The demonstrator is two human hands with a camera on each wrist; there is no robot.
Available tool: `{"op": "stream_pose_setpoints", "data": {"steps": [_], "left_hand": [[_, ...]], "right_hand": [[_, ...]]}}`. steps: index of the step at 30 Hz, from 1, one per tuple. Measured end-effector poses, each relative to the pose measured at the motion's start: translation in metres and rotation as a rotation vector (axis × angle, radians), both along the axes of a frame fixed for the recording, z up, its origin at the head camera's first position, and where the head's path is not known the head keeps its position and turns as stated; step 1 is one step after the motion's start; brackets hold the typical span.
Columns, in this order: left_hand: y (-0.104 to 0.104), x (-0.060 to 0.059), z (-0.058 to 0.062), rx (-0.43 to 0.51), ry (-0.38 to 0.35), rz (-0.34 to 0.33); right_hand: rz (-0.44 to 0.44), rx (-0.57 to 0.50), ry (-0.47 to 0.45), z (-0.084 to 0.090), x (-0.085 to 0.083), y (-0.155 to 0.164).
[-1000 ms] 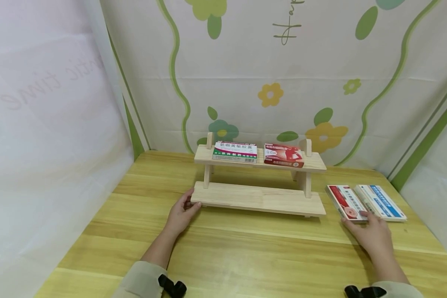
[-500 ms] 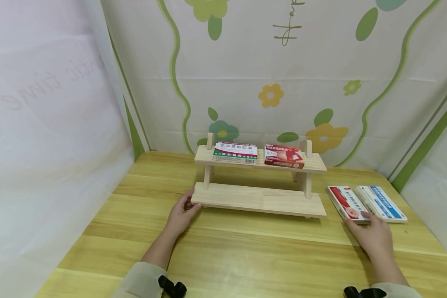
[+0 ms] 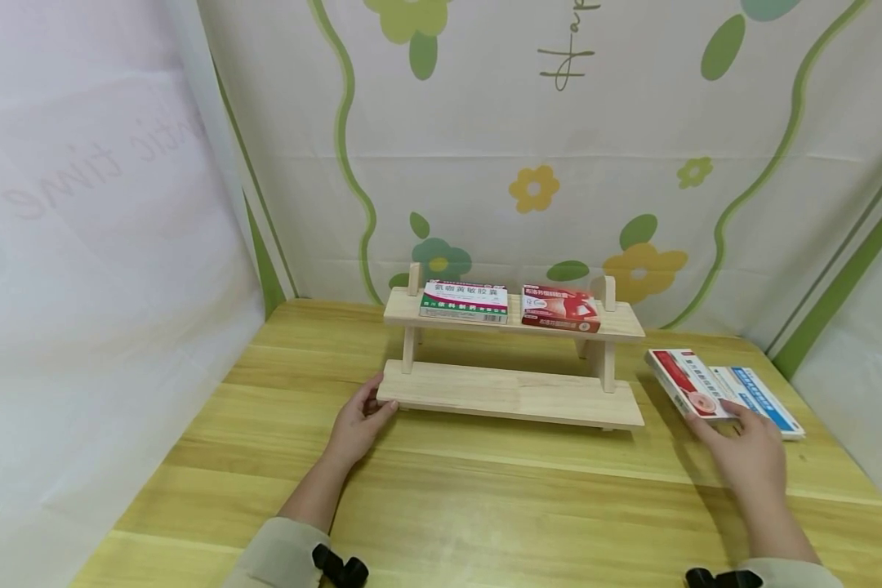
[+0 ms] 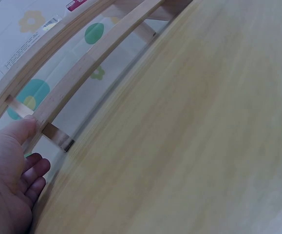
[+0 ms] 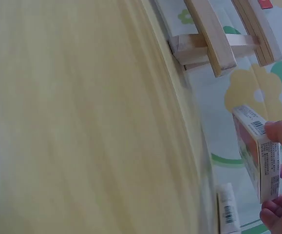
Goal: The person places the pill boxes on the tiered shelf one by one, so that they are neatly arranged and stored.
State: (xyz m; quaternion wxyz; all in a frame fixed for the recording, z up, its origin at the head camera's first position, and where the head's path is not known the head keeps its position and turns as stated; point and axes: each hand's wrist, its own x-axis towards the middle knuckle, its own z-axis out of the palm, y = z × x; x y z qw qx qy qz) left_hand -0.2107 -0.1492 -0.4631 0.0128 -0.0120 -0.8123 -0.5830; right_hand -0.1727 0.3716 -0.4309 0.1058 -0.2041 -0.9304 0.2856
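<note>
Right hand (image 3: 751,457) pinches the red-and-white box (image 3: 687,382), lifted off the table (image 3: 485,490).
Right wrist view shows what the head view hides: thumb on the box's top face, fingers curled beneath, the box clear of the wood, the blue-and-white box (image 3: 760,398) lying flat below it. Head view alone shows the left hand (image 3: 358,420), fingers curled, thumb at the near-left corner of the wooden shelf (image 3: 510,390); left wrist view confirms the touch. A second ago the red-and-white box lay flat beside the blue one; left hand unchanged. Two boxes (image 3: 510,304) sit on the top tier, beyond both hands.
</note>
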Motion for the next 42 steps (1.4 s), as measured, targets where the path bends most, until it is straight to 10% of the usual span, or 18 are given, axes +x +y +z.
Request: {"op": "stream_pose_setpoints", "data": {"steps": [42], "left_hand": [[0.0, -0.004, -0.007, -0.031, 0.033, 0.025]], "right_hand": [[0.284, 0.008, 0.272, 0.115, -0.004, -0.096]]}}
